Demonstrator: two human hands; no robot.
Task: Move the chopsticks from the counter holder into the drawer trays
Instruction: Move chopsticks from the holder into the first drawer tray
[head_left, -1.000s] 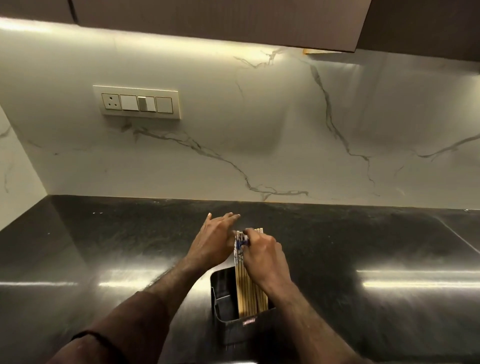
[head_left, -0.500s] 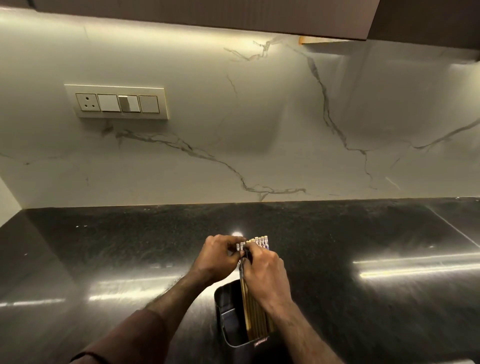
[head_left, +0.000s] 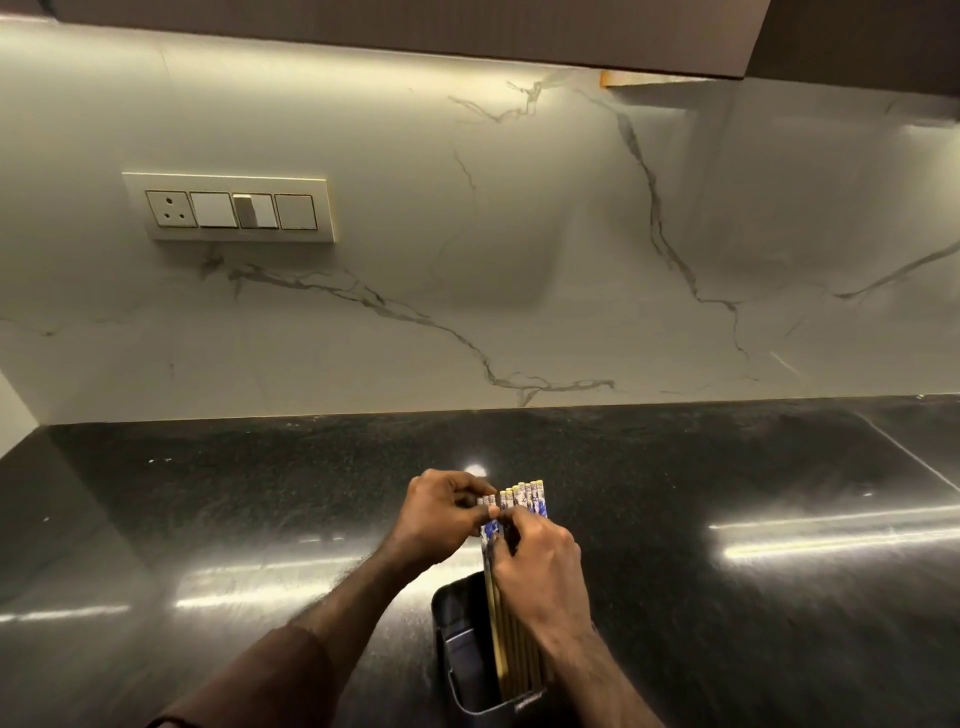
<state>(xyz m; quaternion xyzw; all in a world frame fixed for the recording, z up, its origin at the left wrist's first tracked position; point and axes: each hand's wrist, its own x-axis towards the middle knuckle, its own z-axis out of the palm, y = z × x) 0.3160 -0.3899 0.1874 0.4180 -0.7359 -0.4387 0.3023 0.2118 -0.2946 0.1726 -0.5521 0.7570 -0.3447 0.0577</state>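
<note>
So both hands (head_left: 540, 564) pinch the chopsticks (head_left: 519, 506) in the holder (head_left: 467, 660) at 6 o'clock — next, lift them straight out

Warm under-cabinet light washes the backsplash (head_left: 467, 234); the dark counter (head_left: 208, 493) throws streaky glare (smeared sideways), and the edges bow.

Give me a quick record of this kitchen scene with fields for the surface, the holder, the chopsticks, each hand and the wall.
surface: glossy black counter
holder: black holder on the counter, near edge of view
chopsticks: wooden chopsticks with blue-patterned tops, standing bunched in the holder
left hand: left hand pinching chopstick tops
right hand: right hand around the bunch, fingers at the tops
wall: marble backsplash with a switch panel
drawer trays: not in view
</note>
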